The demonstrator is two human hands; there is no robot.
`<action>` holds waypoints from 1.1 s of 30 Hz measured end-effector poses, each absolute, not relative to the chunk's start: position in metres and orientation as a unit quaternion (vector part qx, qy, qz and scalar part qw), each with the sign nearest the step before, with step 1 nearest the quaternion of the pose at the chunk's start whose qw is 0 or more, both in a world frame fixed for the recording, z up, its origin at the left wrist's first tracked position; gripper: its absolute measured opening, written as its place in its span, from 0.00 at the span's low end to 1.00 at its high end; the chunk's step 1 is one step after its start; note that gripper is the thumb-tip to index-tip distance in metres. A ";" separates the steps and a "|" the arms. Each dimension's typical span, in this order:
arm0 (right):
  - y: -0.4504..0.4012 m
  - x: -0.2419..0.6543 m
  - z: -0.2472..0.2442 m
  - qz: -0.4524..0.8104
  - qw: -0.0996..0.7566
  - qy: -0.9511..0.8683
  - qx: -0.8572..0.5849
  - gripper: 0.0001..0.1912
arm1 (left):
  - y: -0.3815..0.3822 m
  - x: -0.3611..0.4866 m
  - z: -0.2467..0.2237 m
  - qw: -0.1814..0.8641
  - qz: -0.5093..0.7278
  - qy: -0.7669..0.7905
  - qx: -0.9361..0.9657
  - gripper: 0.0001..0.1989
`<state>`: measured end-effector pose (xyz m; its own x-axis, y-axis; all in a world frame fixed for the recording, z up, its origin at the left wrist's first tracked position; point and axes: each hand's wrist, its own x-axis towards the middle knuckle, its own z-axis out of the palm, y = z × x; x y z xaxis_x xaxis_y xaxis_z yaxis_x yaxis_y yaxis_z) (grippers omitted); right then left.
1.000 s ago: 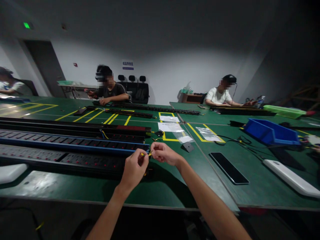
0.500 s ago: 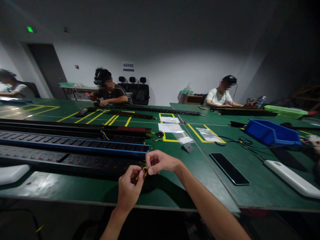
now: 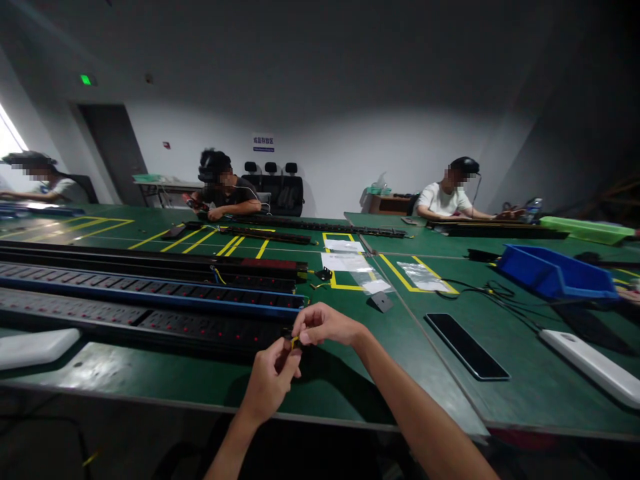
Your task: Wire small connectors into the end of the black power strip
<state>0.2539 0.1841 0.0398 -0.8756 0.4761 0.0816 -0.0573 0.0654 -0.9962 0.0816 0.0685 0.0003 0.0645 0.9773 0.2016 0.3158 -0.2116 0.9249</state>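
Observation:
Both hands meet at the right end of the nearest black power strip (image 3: 200, 325), just above the green table. A short yellow wire (image 3: 295, 342) shows between my fingertips. My left hand (image 3: 270, 380) pinches it from below with thumb and forefinger. From above, my right hand (image 3: 325, 325) closes its fingertips on the same wire. What the wire joins to is hidden by the fingers. Behind the nearest strip lies one with a blue casing (image 3: 150, 289). A small dark metal plate (image 3: 381, 302) lies to the right of my hands.
A phone (image 3: 467, 347), a white power bank (image 3: 590, 367) and a blue bin (image 3: 557, 273) with black cables beside it are on the right. Another white device (image 3: 37, 348) lies at the left. Clear bags and papers (image 3: 345, 261) lie ahead. Several people work across the table.
The view has shifted slightly, so the scene sits a little lower and further right. My hands stay together at the wire, with the left turned a little and closer to the right.

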 end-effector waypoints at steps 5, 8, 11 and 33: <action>0.187 0.254 0.035 0.649 0.210 -0.715 -0.155 0.19 | 0.070 0.082 0.000 0.407 0.456 0.492 0.619 0.18; 0.188 0.254 0.033 0.642 0.221 -0.718 -0.155 0.18 | 0.071 0.082 0.001 0.442 0.461 0.477 0.604 0.19; 0.188 0.253 0.033 0.629 0.242 -0.722 -0.156 0.17 | 0.073 0.082 0.002 0.462 0.461 0.474 0.591 0.20; 0.186 0.247 0.033 0.623 0.253 -0.721 -0.169 0.20 | 0.074 0.080 0.002 0.493 0.452 0.481 0.566 0.22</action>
